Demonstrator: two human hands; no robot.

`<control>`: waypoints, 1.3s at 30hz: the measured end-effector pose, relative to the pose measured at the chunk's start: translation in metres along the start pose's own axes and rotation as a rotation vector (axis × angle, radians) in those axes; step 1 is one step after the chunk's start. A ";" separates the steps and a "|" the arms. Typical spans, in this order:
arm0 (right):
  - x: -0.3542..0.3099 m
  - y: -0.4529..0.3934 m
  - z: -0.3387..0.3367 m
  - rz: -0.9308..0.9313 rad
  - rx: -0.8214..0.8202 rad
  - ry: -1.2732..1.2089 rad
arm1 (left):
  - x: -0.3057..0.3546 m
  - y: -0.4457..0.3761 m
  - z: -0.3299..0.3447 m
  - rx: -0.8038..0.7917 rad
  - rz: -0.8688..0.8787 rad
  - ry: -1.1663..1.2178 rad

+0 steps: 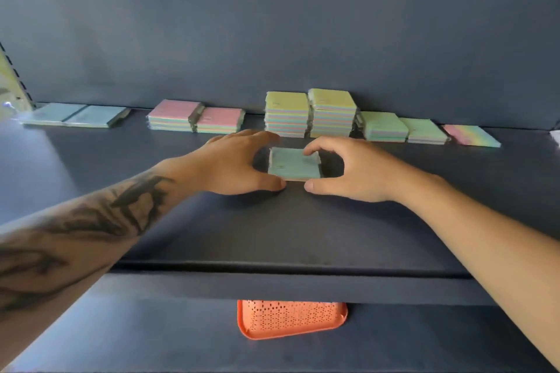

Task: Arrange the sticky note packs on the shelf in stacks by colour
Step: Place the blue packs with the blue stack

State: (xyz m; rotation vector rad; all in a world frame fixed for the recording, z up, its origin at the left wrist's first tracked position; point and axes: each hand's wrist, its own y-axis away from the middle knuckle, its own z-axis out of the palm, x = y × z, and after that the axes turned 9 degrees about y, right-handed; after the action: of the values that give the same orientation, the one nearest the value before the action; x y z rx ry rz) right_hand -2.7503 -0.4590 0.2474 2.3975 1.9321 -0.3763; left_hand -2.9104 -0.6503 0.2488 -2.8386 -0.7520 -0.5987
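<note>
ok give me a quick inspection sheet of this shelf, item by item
surface: dark blue shelf, flat.
job's things: blue pack held mid-shelf; along the back wall blue packs, pink stacks, yellow stacks, green packs, rainbow pack.
clutter: orange perforated basket on the shelf below.
grippers: left hand and right hand grip the blue pack's sides, fingers curled.
cables: nothing seen.
surroundings: dark back panel.

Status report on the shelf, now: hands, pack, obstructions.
Left hand and right hand both grip the blue-topped pack, mid-shelf. Colour stacks sit behind at the back wall. Nothing in the way.
</note>
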 end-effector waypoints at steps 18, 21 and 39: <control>0.002 -0.016 0.027 -0.211 0.493 0.015 | -0.027 -0.010 0.010 0.354 0.366 0.214; 0.002 -0.016 0.028 -0.224 0.507 0.031 | -0.028 -0.009 0.010 0.391 0.394 0.179; -0.024 -0.007 0.034 -0.238 0.342 0.053 | -0.030 0.031 -0.009 0.151 0.097 -0.010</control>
State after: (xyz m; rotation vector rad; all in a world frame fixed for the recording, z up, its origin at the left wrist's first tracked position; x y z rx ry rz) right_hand -2.7670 -0.4868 0.2199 2.3858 2.3551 -0.7151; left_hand -2.9217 -0.6922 0.2440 -2.7225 -0.6282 -0.4922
